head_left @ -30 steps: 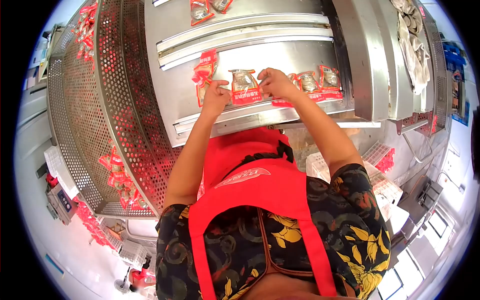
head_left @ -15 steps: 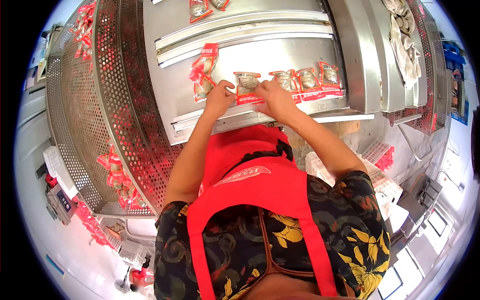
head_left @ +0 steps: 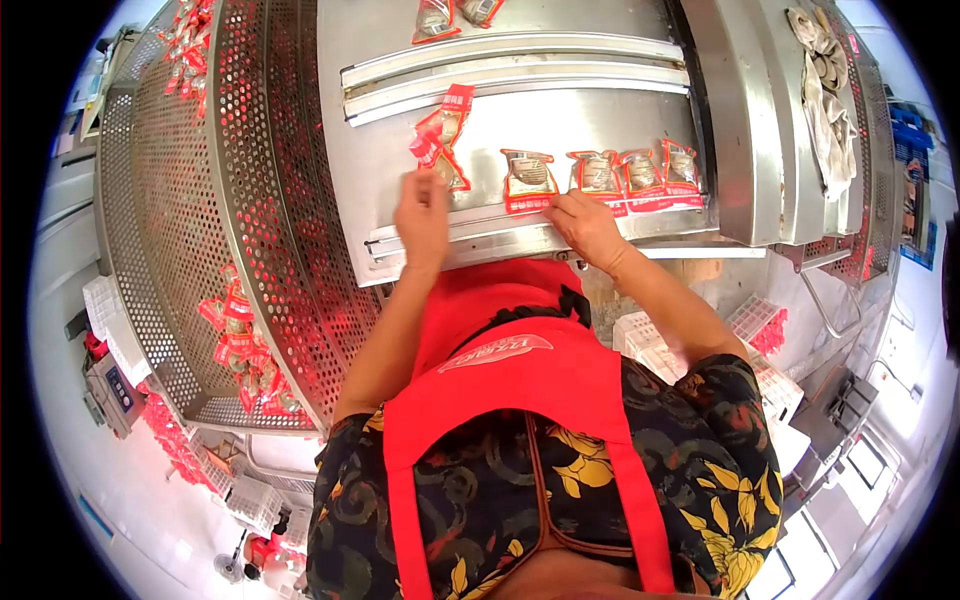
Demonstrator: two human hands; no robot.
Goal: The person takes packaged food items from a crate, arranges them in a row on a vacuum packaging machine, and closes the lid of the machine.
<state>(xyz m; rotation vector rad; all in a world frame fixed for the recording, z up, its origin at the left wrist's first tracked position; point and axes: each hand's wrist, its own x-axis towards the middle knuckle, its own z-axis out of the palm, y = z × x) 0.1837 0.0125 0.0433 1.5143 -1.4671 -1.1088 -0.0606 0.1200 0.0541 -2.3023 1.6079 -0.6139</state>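
Observation:
Several red-edged clear packets stand in a row along the near metal bar; the leftmost of the row [head_left: 529, 176] has my right hand [head_left: 588, 226] at its lower right corner. The fingers of my right hand are pinched together at the red strip. To its right lie a packet [head_left: 597, 176] and two more, their red strips side by side. My left hand [head_left: 424, 212] is at the lower left of two overlapping packets [head_left: 447, 130], its fingertips close to the lower one. Its fingers are bent, and whether they grip a packet is unclear.
Metal bars [head_left: 520, 75] cross the steel surface [head_left: 375, 165], with two packets [head_left: 437, 20] beyond. A perforated metal trough [head_left: 165, 235] with red packets stands at the left. Steel housing [head_left: 735, 120] and a pale cloth [head_left: 826, 115] are at the right.
My left hand has moved left, away from the leftmost packet in the row, to the overlapping packets. My right hand has shifted to that packet's right corner. The view has shifted slightly.

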